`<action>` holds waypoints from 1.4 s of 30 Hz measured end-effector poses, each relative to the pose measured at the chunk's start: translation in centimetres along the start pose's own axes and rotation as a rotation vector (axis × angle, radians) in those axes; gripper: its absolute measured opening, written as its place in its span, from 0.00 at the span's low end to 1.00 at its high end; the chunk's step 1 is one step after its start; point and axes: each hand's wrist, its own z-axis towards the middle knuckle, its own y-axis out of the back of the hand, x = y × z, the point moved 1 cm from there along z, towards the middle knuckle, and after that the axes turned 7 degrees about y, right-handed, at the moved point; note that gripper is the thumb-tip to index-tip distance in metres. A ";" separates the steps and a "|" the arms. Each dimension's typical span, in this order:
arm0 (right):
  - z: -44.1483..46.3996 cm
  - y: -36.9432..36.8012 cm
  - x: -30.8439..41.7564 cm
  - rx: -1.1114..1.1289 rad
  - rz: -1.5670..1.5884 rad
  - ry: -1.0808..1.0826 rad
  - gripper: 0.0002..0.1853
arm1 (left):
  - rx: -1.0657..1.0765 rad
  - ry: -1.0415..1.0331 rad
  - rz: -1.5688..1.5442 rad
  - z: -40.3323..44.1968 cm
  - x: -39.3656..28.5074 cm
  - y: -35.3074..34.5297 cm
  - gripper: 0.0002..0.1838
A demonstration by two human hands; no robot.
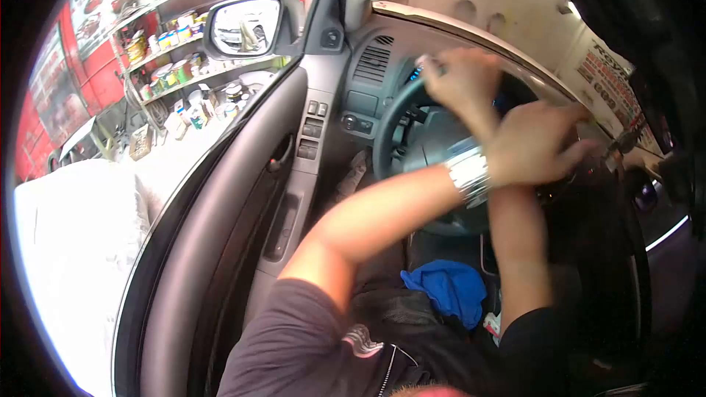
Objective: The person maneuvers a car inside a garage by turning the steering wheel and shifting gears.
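Both arms cross over the dark steering wheel. My left hand, beyond a shiny metal wristband, is over the wheel's right side. Its thumb stands apart from the smeared fingers, and whether it grips the rim cannot be made out. My right forearm passes beneath my left wrist. Near the upper left rim is my right hand, its bent fingers blurred and a ring-like band on one of them. What its fingers touch is unclear. A blue cloth lies below the wheel, by my lap.
At left is the car door with window switches and a side mirror. Beyond it, shelves hold several cans, with a bright white surface lower down. An air vent is on the dashboard. A wall with signs shows through the windshield.
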 end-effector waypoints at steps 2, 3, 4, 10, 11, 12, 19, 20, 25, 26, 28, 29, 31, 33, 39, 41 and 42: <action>-0.6 -1.3 6.1 0.132 -0.117 0.284 0.26 | 0.189 -0.036 0.350 6.3 0.8 -2.5 0.24; -2.1 -2.9 8.3 0.223 -0.171 0.446 0.24 | 0.276 -0.056 0.518 8.7 2.4 -3.7 0.26; -5.1 -7.3 9.7 0.126 -0.184 0.589 0.20 | 0.287 -0.127 0.646 10.1 5.6 -4.4 0.27; -23.5 -14.8 9.5 0.287 -0.079 0.959 0.32 | 0.249 0.262 0.696 4.7 12.2 5.7 0.31; -25.2 -12.3 7.3 0.073 -0.054 0.950 0.36 | 0.036 0.262 0.594 1.9 13.5 7.2 0.31; -27.3 -11.8 5.0 0.051 -0.033 0.909 0.37 | -0.091 0.392 0.547 -1.2 13.3 8.4 0.29; -28.7 -6.9 -13.6 -0.037 -0.086 0.043 0.43 | -0.744 0.803 -0.255 -23.8 14.5 -2.3 0.17; -24.9 -6.4 -14.6 -0.234 0.047 -0.053 0.39 | -0.746 0.767 -0.266 -25.5 14.0 -5.2 0.18; -8.4 -6.3 -19.6 -0.161 0.363 -0.411 0.34 | 0.746 0.755 -0.378 -26.3 10.5 -8.9 0.24; -6.2 -4.9 -17.1 -0.163 0.274 -0.386 0.35 | 0.834 0.373 -0.379 -25.0 11.0 -11.0 0.23; -2.2 -1.7 -11.7 -0.077 0.155 -0.327 0.33 | 0.751 0.260 -0.527 -14.8 3.9 -5.0 0.24; -1.1 -1.2 -9.2 -0.033 0.118 -0.243 0.32 | 0.643 0.239 -0.537 -10.6 1.0 -1.5 0.23; 0.5 -0.2 -3.8 0.038 0.042 -0.083 0.29 | 0.090 -0.093 -0.481 -3.6 -0.9 -1.9 0.17; 1.0 -0.8 1.5 0.142 -0.058 0.164 0.27 | -0.046 -0.177 -0.139 2.7 -1.6 -3.9 0.19; -9.1 -6.9 13.2 0.484 -0.334 1.029 0.19 | 0.388 -0.030 0.777 15.7 14.7 -12.3 0.27; -15.0 -11.2 12.8 0.458 -0.338 1.241 0.17 | 0.426 0.063 0.828 12.5 14.8 -5.5 0.26; -17.7 -12.3 12.0 0.484 -0.349 1.337 0.16 | 0.450 0.142 0.821 9.3 11.7 0.4 0.25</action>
